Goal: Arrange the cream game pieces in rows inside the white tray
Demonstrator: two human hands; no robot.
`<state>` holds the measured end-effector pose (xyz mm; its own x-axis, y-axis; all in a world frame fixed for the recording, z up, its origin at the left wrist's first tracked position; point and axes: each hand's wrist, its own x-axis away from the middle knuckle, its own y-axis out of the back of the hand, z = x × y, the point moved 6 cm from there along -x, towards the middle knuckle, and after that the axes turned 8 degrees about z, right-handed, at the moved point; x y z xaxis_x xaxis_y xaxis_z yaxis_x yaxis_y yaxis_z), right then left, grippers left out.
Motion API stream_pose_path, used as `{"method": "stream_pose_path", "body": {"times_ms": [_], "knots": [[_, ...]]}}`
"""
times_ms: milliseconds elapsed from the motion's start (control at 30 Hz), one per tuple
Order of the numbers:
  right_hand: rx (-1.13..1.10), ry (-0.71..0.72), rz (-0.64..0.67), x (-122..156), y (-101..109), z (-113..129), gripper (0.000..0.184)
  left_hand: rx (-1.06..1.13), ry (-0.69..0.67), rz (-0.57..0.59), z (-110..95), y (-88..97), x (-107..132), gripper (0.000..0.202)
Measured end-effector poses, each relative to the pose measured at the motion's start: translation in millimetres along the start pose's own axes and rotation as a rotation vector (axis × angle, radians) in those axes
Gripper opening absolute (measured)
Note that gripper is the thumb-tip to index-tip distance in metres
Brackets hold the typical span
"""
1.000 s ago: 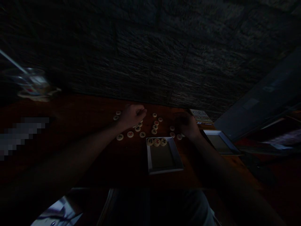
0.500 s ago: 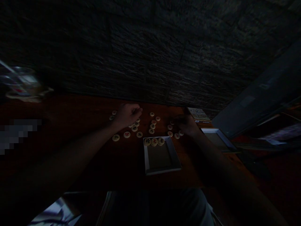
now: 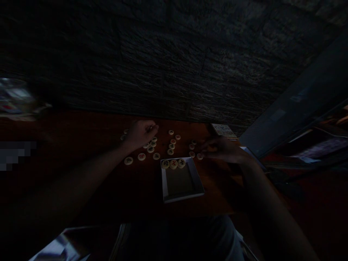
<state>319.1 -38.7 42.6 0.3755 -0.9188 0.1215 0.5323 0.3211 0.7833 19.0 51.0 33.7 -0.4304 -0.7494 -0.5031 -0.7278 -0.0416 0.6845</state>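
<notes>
The dark wooden table [image 3: 81, 132] ran along a stone wall [image 3: 163, 65]. My left hand [image 3: 140, 134] was closed in a fist among scattered xiangqi pieces [image 3: 171, 146], whether gripping one I couldn't tell. My right hand [image 3: 221, 150] lay open, its fingers [image 3: 208, 148] stretched just beside a lone piece [image 3: 199, 156]. Between my hands, three more pieces [image 3: 173, 164] sat in a row along the far edge of a white tray [image 3: 164, 185], its long axis pointing toward me.

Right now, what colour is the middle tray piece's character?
Red on the cream xiangqi piece, best seen in the head view.
</notes>
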Motion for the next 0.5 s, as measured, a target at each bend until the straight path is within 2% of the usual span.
{"method": "stream_pose_path", "body": {"times_ms": [100,233,367,500], "knots": [[0.043,0.016,0.089,4.2,-6.0,5.8,0.032,-0.015,0.006,-0.001,-0.1,0.4,0.2,0.034],[0.047,0.022,0.132,-0.8,-11.9,2.4,0.026,-0.008,0.025,-0.012,2.6,1.4,-0.4,0.031],[0.066,0.037,0.128,-6.3,-15.0,-2.3,0.017,0.079,0.068,-0.067,11.7,4.8,-2.4,0.026],[0.002,0.006,0.086,-10.8,-18.5,-11.0,0.021,0.189,0.180,-0.154,27.6,15.5,-5.5,0.027]]}}
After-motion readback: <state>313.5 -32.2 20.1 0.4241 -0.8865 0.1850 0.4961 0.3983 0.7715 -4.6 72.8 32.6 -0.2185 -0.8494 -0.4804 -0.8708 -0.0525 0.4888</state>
